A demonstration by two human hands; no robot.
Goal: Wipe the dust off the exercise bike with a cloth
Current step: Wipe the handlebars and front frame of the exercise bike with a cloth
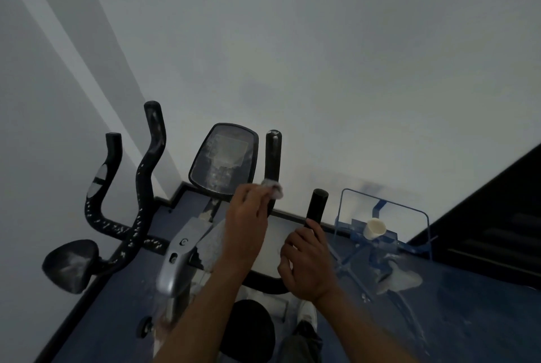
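Observation:
The exercise bike stands in front of me, its dusty oval console [224, 159] in the middle. My left hand [247, 225] holds a small grey-white cloth [273, 188] against the lower part of the inner right handlebar post [273, 155], just right of the console. My right hand [307, 263] grips the base of the outer right handlebar grip [316, 206]. The left handlebars [146, 175] are black and speckled with white dust. The grey frame column [181, 251] below the console is also dusty.
A white wall rises close behind the bike. A second black padded part [70, 264] juts out at the left. At the right stands a blue wire rack [383, 225] with a cream cup [374, 229]. The floor is blue with white smears [401, 277]. A dark panel fills the right edge.

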